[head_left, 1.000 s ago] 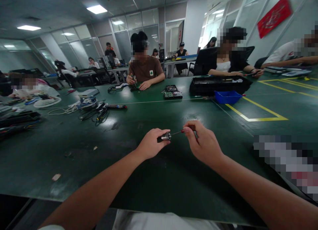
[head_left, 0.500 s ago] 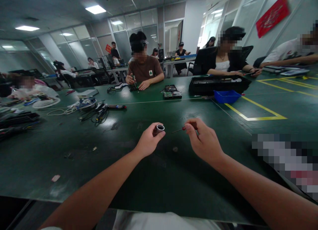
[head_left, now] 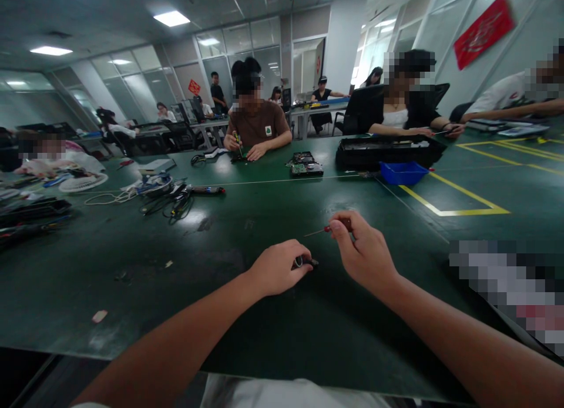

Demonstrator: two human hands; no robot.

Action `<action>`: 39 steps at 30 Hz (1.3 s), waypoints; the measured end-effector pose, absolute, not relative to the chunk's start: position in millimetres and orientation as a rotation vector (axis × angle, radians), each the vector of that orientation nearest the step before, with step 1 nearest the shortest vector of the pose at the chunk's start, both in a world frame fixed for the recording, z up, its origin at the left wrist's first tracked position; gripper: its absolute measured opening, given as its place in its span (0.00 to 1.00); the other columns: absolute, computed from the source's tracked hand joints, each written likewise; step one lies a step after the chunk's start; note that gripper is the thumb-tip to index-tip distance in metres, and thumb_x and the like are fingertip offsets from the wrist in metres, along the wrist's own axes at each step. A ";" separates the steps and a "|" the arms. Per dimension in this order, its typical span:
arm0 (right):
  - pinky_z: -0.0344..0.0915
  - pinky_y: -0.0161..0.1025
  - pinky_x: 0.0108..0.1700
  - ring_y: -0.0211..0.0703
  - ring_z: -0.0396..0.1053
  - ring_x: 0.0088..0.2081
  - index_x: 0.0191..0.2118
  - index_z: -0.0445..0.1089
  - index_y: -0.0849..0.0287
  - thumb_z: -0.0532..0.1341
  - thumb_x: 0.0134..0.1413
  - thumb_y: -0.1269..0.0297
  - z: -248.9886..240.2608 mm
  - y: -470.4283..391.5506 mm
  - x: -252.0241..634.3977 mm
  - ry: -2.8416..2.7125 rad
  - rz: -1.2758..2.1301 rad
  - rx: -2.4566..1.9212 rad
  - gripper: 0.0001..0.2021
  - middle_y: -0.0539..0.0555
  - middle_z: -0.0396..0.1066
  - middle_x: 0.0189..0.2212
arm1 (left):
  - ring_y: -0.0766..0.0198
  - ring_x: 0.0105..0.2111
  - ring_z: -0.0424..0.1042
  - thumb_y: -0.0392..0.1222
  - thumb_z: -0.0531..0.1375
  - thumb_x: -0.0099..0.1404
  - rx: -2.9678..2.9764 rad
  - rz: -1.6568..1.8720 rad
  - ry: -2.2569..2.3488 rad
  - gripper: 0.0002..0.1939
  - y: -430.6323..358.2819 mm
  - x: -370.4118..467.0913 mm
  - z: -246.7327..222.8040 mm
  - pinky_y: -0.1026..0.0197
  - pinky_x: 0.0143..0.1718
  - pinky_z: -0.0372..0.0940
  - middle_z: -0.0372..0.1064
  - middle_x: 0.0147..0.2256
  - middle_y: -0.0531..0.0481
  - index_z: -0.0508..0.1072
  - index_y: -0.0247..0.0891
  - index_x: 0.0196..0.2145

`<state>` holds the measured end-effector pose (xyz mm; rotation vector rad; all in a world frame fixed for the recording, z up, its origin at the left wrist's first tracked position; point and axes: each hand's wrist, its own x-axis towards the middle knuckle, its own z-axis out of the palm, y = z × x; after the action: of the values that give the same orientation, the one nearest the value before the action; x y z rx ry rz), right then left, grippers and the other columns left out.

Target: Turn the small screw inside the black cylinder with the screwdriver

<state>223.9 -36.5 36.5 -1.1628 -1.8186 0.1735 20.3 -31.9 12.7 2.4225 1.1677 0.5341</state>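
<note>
My left hand (head_left: 282, 268) is closed round a small dark cylindrical part (head_left: 299, 261) with a silvery ring at its end, mostly covered by the fingers. Just beyond the fingertips, low over the table, a small dark piece (head_left: 314, 263) shows; whether it belongs to the cylinder or is separate I cannot tell. A thin screwdriver (head_left: 326, 228) with a reddish handle is gripped in my right hand (head_left: 361, 243). Its shaft points left, above and clear of the left hand.
The green table (head_left: 247, 343) carries a blue tray (head_left: 403, 173), a long black casing (head_left: 390, 153) and an opened electronic device (head_left: 305, 165). Cables (head_left: 174, 199) lie at the left. Across the table, a person (head_left: 258, 123) works with a screwdriver; another person (head_left: 408, 111) sits farther right.
My left hand has moved right and towards me with the cylindrical part, down to where a small round thing lay on the table. My right hand has barely moved.
</note>
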 end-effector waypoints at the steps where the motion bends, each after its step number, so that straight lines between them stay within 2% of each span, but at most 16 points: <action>1: 0.63 0.39 0.33 0.43 0.73 0.30 0.41 0.67 0.57 0.52 0.69 0.60 36.3 -36.5 223.8 -1.819 0.173 -1.166 0.10 0.53 0.74 0.30 | 0.58 0.41 0.72 0.45 0.60 0.67 2.480 0.486 1.163 0.13 -31.9 22.0 10.2 0.57 0.39 0.65 0.72 0.46 0.48 0.76 0.43 0.48; 3: 0.63 0.40 0.33 0.44 0.73 0.31 0.41 0.67 0.57 0.52 0.69 0.59 35.9 -36.7 223.6 -1.819 0.176 -1.173 0.10 0.53 0.74 0.31 | 0.55 0.44 0.72 0.46 0.57 0.69 2.562 0.409 1.198 0.17 -31.9 24.9 6.1 0.55 0.39 0.66 0.71 0.49 0.47 0.74 0.45 0.54; 6: 0.64 0.40 0.33 0.45 0.74 0.31 0.41 0.67 0.57 0.52 0.69 0.60 35.6 -37.2 223.6 -1.819 0.186 -1.172 0.10 0.54 0.75 0.31 | 0.51 0.44 0.73 0.48 0.56 0.70 2.587 0.353 1.298 0.19 -32.3 29.4 3.3 0.54 0.39 0.67 0.72 0.47 0.44 0.73 0.45 0.56; 12: 0.65 0.41 0.35 0.45 0.74 0.33 0.41 0.67 0.57 0.52 0.69 0.60 34.6 -36.5 224.5 -1.820 0.208 -1.163 0.10 0.54 0.74 0.31 | 0.50 0.42 0.73 0.47 0.57 0.69 2.568 0.353 1.331 0.16 -30.7 36.3 0.1 0.53 0.38 0.68 0.72 0.44 0.44 0.77 0.44 0.50; 18: 0.65 0.40 0.35 0.44 0.73 0.33 0.41 0.67 0.57 0.52 0.69 0.59 33.3 -36.0 225.1 -1.818 0.226 -1.164 0.10 0.53 0.74 0.32 | 0.55 0.38 0.73 0.47 0.63 0.64 2.339 0.446 1.328 0.12 -27.5 25.5 5.2 0.57 0.37 0.65 0.74 0.40 0.48 0.76 0.43 0.45; 24: 0.64 0.39 0.34 0.43 0.73 0.31 0.41 0.68 0.57 0.52 0.69 0.59 34.5 -36.4 226.0 -1.826 0.241 -1.161 0.10 0.53 0.74 0.31 | 0.57 0.40 0.73 0.46 0.63 0.63 2.055 0.696 1.293 0.12 -20.1 -2.5 26.3 0.56 0.42 0.64 0.76 0.42 0.48 0.79 0.43 0.43; 27: 0.64 0.39 0.34 0.43 0.72 0.32 0.41 0.68 0.57 0.52 0.69 0.58 34.2 -36.6 226.5 -1.830 0.256 -1.163 0.11 0.53 0.74 0.31 | 0.61 0.33 0.70 0.49 0.62 0.64 1.805 0.832 1.299 0.14 -12.2 -23.8 34.2 0.60 0.33 0.62 0.74 0.39 0.47 0.79 0.41 0.43; 30: 0.65 0.40 0.34 0.43 0.73 0.33 0.41 0.68 0.56 0.52 0.69 0.58 33.6 -36.3 226.6 -1.828 0.260 -1.159 0.11 0.53 0.74 0.32 | 0.66 0.27 0.65 0.49 0.62 0.63 1.426 1.037 1.267 0.15 -5.7 -53.7 40.4 0.65 0.24 0.54 0.69 0.34 0.47 0.78 0.37 0.42; 35: 0.65 0.40 0.35 0.44 0.73 0.33 0.41 0.68 0.57 0.51 0.69 0.59 34.2 -35.7 226.1 -1.835 0.263 -1.156 0.11 0.53 0.74 0.31 | 0.68 0.24 0.63 0.39 0.57 0.64 0.843 1.459 1.266 0.07 -4.9 -124.8 59.2 0.67 0.20 0.53 0.63 0.30 0.51 0.71 0.33 0.38; 39: 0.65 0.40 0.34 0.43 0.73 0.32 0.41 0.67 0.57 0.51 0.69 0.59 34.9 -35.6 225.5 -1.842 0.262 -1.149 0.11 0.53 0.74 0.31 | 0.68 0.23 0.62 0.37 0.53 0.67 0.652 1.717 1.385 0.06 -14.1 -189.2 71.8 0.67 0.21 0.55 0.61 0.28 0.52 0.65 0.34 0.32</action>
<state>225.5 -35.6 34.9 -1.1487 -1.8417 0.2619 -189.2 -14.1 71.8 0.6524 1.3847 1.7169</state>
